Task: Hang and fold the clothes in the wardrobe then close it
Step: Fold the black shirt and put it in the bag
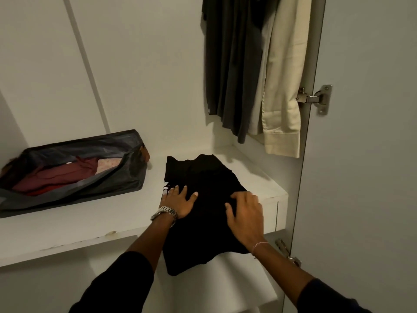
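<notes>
**Black garment mid-fold on wardrobe shelf**

A black, soft fabric garment [203, 199] is spread on the white wardrobe shelf [90, 224], right of centre, with its near end draped over the shelf's front edge. A small white print is visible at its left edge.

The left hand [178, 203], metal watch at the wrist, is laid flat on the garment's left side, fingers straight and spread. Judged: the cloth is being pinned and smoothed so it does not slide off the edge.

The right hand [247, 213] is set on the garment's right side with fingers bent into the cloth. Whether fabric is actually pinched cannot be told, black on black.

To the left, well apart from the garment, a dark grey fabric storage bag [79, 177] is lying open with maroon and pale clothes inside. Above right, dark grey and cream clothes [248, 64] are already hung. The white wardrobe door [365, 154] is open on its metal hinge [316, 98].

Judged: folding is in hand; closing is not yet done.
</notes>
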